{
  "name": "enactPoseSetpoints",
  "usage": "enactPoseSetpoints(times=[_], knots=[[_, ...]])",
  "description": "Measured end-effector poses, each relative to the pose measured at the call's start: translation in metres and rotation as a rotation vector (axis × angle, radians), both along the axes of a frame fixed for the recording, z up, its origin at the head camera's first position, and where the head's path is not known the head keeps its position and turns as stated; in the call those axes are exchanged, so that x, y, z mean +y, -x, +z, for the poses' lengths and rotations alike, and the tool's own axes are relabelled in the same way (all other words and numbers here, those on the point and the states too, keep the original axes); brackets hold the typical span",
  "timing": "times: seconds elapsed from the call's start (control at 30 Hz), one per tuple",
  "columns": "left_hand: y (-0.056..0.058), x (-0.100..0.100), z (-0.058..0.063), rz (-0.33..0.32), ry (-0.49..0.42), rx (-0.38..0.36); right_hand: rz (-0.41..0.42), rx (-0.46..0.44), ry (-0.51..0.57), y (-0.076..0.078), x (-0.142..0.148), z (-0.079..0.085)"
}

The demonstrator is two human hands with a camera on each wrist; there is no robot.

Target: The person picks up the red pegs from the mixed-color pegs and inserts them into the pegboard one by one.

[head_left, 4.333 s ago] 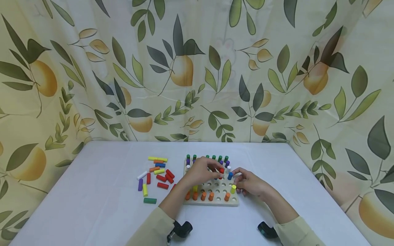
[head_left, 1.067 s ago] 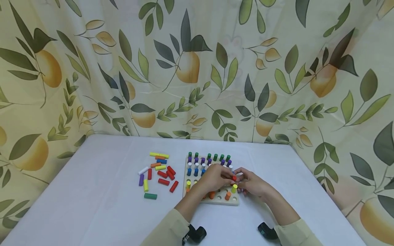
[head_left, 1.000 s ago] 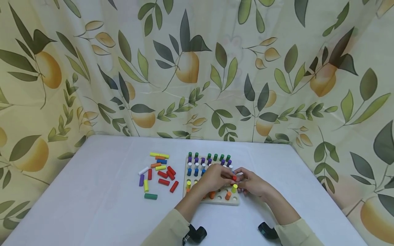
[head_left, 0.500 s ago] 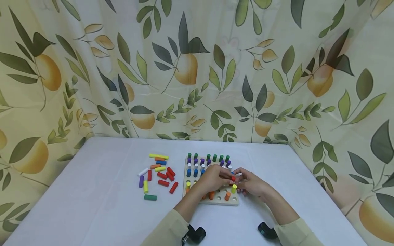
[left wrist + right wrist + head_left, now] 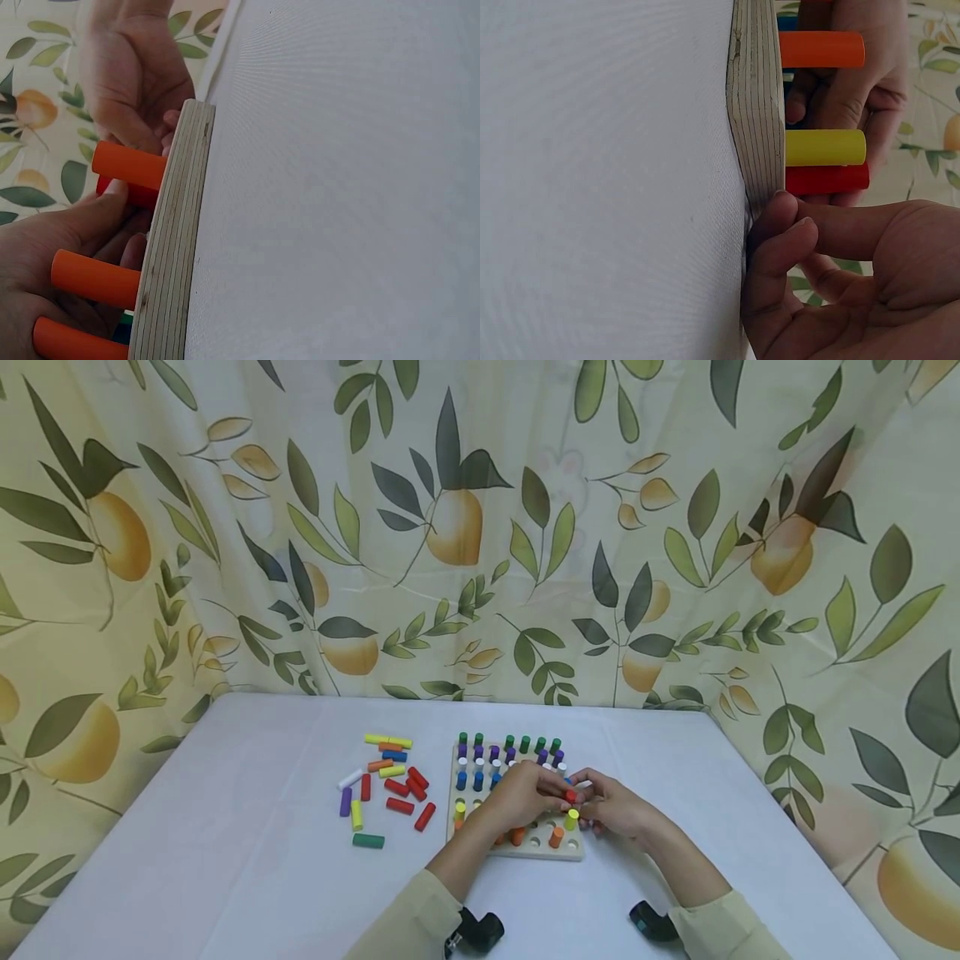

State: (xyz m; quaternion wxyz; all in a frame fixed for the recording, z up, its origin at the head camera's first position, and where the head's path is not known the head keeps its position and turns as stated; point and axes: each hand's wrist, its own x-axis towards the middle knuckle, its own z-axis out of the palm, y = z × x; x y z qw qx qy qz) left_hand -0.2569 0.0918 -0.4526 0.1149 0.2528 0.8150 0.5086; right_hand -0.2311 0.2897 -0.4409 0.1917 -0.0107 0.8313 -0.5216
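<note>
My left hand reaches over the wooden pegboard and pinches a red peg upright at its right side. In the left wrist view the thumb lies against the red peg, partly behind an orange peg. My right hand grips the board's right edge, with curled fingers at its side in the right wrist view. A yellow peg stands just in front of the red one, and an orange peg nearer the front. Rows of green, purple, white and blue pegs fill the back. My left hand hides the middle of the board.
Loose pegs lie on the white table left of the board, among them several red pegs, a green peg, a purple peg and a white peg. A patterned curtain hangs behind the table.
Since the oldest frame, my left hand has brought the red peg right and toward the front, down beside the yellow peg. Over the last second both hands stay nearly still.
</note>
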Motion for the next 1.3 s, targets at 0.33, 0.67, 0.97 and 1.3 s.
enactPoseSetpoints(times=[0.33,0.67,0.97,1.3], knots=[[0.0004,0.0002,-0.0010,0.006,-0.008,-0.001,0.008,0.001,0.005,-0.0010,-0.0001,0.0024],[0.0019,0.0010,0.0000,0.003,0.001,0.011,0.005,-0.001,0.001,0.0003,0.0006,0.0033],[-0.0007,-0.0001,0.0000,0.014,0.020,0.001,0.005,-0.008,0.008,-0.0003,-0.0002,0.0017],[-0.0044,-0.0013,0.0036,-0.003,0.036,0.037,0.011,0.005,0.012,-0.0021,-0.0010,0.0028]])
